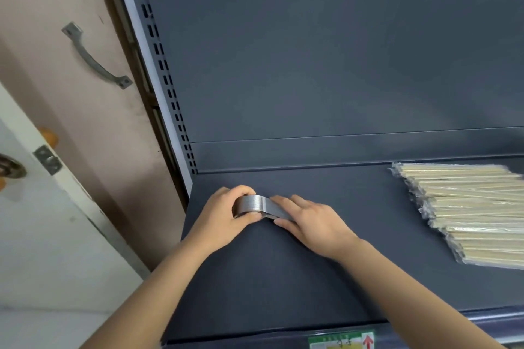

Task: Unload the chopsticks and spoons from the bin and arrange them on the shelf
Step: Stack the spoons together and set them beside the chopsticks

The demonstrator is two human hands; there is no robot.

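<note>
A nested stack of metal spoons [256, 204] lies on its side on the dark grey shelf [326, 258], near the shelf's left end. My left hand [224, 215] grips the bowl end of the stack, fingers curled over its top and thumb under it. My right hand [310, 221] holds the handle end, with fingers above and thumb below the handles. Several clear-wrapped packs of wooden chopsticks [467, 212] lie fanned out on the right side of the shelf, well apart from both hands. The bin is out of view.
The shelf's back panel [326, 51] rises behind, with a slotted upright [163, 65] at the left. Left of the shelf is a pinkish door with a metal handle [95, 56]. A price label [341, 341] sits on the shelf's front edge.
</note>
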